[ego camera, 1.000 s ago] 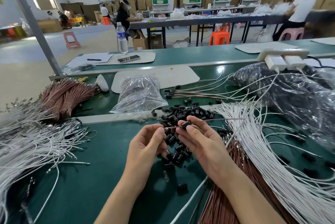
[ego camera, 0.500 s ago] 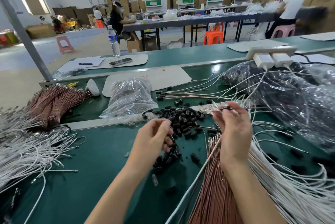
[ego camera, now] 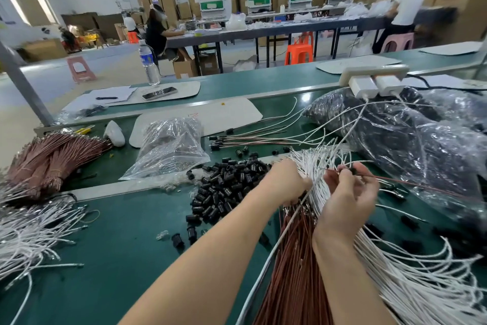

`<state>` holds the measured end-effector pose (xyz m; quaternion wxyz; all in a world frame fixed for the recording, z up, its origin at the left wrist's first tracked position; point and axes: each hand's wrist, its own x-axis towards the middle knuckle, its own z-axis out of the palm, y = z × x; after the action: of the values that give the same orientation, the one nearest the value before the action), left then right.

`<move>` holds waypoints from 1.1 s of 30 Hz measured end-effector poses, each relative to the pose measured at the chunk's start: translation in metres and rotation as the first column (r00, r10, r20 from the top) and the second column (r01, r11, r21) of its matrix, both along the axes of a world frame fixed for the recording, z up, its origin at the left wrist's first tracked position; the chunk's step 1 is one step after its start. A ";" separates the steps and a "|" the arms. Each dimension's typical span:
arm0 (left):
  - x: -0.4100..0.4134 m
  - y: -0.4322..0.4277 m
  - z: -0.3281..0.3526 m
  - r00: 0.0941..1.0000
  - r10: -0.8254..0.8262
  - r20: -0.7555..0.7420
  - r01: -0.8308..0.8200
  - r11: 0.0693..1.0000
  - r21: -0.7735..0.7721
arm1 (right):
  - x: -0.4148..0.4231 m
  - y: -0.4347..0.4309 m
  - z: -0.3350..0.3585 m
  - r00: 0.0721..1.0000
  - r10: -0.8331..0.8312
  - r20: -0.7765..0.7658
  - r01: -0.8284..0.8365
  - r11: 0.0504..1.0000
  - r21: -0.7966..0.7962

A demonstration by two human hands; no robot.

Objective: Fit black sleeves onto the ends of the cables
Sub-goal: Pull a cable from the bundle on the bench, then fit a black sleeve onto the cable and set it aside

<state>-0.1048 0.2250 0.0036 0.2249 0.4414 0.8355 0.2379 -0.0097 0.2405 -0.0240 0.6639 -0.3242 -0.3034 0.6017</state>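
My right hand point(ego camera: 347, 193) pinches a brown cable point(ego camera: 390, 180) running toward 3 o'clock; left hand point(ego camera: 286, 182) grip: cannot tell. Push black sleeve point(ego camera: 351, 171) fully home.

free: green mat point(ego camera: 118, 259) front-left; blocked: sleeve pile point(ego camera: 226, 185) centre; white cables point(ego camera: 408, 285) right

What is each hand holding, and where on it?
The right hand pinches a thin brown cable near its end, by the black sleeve. The left hand lies among the white cables; its fingers are hidden, so its hold cannot be told.
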 end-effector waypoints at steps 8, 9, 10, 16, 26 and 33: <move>-0.001 0.001 -0.004 0.961 0.106 0.256 -0.135 0.986 0.098 | 0.000 0.001 0.000 0.999 0.018 -0.034 -0.018 1.000 0.001; -0.001 -0.001 -0.001 0.957 0.112 0.266 -0.152 0.979 0.135 | 0.001 0.002 0.001 0.999 0.018 -0.042 -0.018 1.000 0.001; -0.002 -0.003 0.003 0.956 0.120 0.269 -0.173 0.968 0.181 | 0.002 0.002 0.002 0.999 0.019 -0.049 -0.019 1.000 0.003; -0.029 -0.037 0.047 0.829 0.274 0.487 -0.529 0.664 0.528 | 0.003 -0.004 0.009 0.988 0.138 -0.070 -0.132 0.988 0.074; -0.112 -0.197 0.062 0.491 0.360 0.793 -0.852 0.008 0.524 | -0.009 -0.035 0.009 0.886 0.441 0.147 -0.464 0.859 0.219; -0.116 -0.254 0.001 0.337 0.535 0.775 -0.934 0.085 0.347 | -0.021 -0.047 -0.002 0.753 0.596 0.279 -0.646 0.750 0.140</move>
<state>-0.2211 -0.0294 0.0050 0.0402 -0.0915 0.6615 0.7432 -0.0311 0.1933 -0.0256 0.4198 -0.1894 -0.5315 0.7110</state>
